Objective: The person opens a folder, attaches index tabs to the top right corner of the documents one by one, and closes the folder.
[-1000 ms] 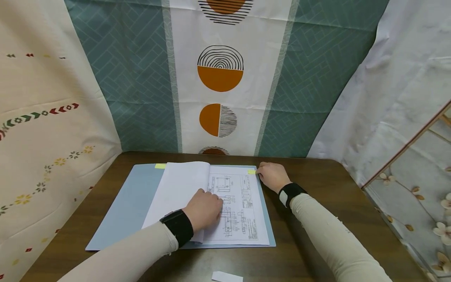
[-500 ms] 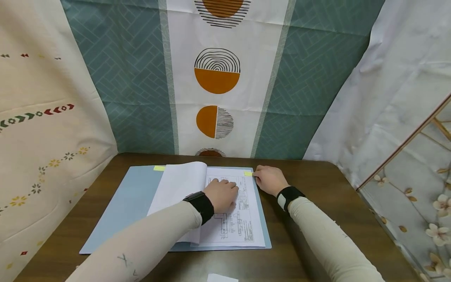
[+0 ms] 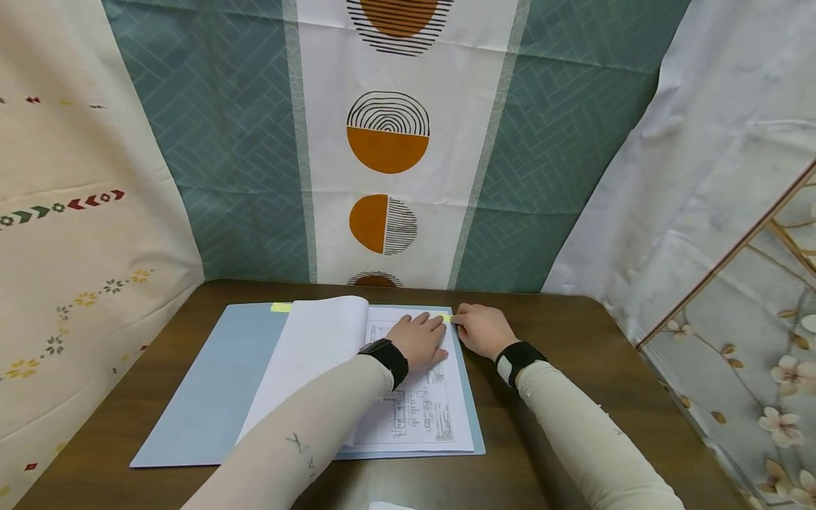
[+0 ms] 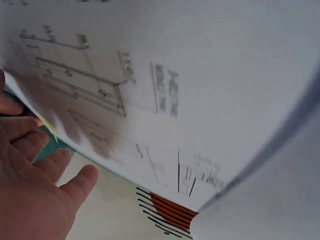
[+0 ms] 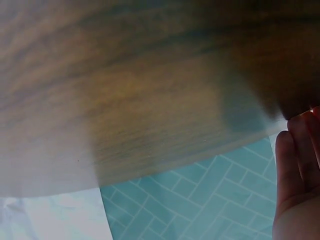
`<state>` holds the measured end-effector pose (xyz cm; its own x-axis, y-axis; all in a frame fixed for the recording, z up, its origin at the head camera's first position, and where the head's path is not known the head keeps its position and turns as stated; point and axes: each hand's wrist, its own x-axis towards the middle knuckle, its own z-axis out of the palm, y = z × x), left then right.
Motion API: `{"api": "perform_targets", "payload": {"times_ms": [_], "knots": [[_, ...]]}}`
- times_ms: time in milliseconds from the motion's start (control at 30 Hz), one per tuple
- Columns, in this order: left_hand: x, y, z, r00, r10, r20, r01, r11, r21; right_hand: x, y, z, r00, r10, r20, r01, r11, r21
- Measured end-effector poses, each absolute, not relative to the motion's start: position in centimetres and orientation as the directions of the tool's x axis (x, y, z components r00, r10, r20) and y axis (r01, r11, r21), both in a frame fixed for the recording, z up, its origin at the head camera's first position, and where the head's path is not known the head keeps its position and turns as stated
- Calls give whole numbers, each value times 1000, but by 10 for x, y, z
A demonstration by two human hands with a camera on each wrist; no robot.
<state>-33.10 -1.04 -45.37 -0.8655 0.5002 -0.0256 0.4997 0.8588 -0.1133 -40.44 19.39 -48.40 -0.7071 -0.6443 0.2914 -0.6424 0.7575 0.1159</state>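
Observation:
On the table a light-blue folder [image 3: 197,397] lies open, holding white sheets. The visible right-hand page [image 3: 421,432] carries printed technical drawings. My left hand [image 3: 417,343] rests on its upper part, fingers extended and slightly spread toward the top right corner. There a yellow sticky tab [image 3: 445,318] juts at the page's edge. The fingertips of my right hand [image 3: 483,331] pinch the tab's right end from beside the folder. In the left wrist view, the left hand [image 4: 45,185] shows straight fingers near the yellow tab [image 4: 50,129]. The right hand [image 5: 300,175] shows at the right wrist view's edge.
Turned sheets [image 3: 312,354] curl over on the folder's left side, with another yellow tab [image 3: 281,307] at their top. A white paper piece [image 3: 385,506] lies at the table's near edge. Patterned cloth [image 3: 255,177] hangs behind the brown table [image 3: 574,425].
My left hand has slid up and right across the page, from its middle to beside the tab, its fingers straightening out. My right hand stays at the tab. The view has shifted slightly.

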Motion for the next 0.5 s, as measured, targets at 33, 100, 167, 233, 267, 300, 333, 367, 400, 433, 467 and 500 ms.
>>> {"api": "perform_targets", "payload": {"times_ms": [33, 100, 167, 233, 267, 300, 333, 367, 400, 433, 467, 500], "knots": [[-333, -10, -456, -865, 500, -35, 501, 858, -113, -405, 193, -484, -706, -645, 292, -643, 757, 117], [-338, -10, -462, -864, 501, -44, 503, 857, -115, -405, 193, -485, -705, -646, 292, -643, 756, 120], [-343, -9, -467, -861, 506, -54, 509, 852, -119, -405, 193, -485, -709, -643, 290, -639, 759, 123], [-347, -9, -471, -858, 510, -61, 513, 850, -118, -406, 193, -485, -713, -641, 285, -634, 763, 128], [-349, -8, -472, -858, 510, -62, 513, 851, -113, -406, 193, -485, -714, -640, 283, -633, 763, 127], [-351, -8, -474, -859, 508, -61, 512, 852, -108, -406, 193, -485, -715, -640, 282, -634, 763, 126], [-353, -8, -476, -861, 506, -59, 509, 855, -101, -406, 194, -485, -714, -641, 282, -635, 762, 125], [-355, -8, -478, -863, 501, -63, 505, 858, -91, -406, 194, -485, -713, -642, 283, -636, 761, 125], [-356, -8, -478, -866, 496, -63, 499, 863, -82, -407, 194, -486, -711, -643, 283, -638, 760, 125], [-357, -8, -479, -870, 489, -66, 493, 867, -70, -407, 195, -486, -710, -644, 285, -639, 759, 125], [-359, -9, -480, -874, 482, -69, 486, 872, -60, -407, 195, -486, -708, -645, 286, -640, 758, 127], [-360, -9, -481, -877, 475, -70, 479, 876, -53, -407, 195, -487, -708, -647, 285, -641, 757, 127]]}}
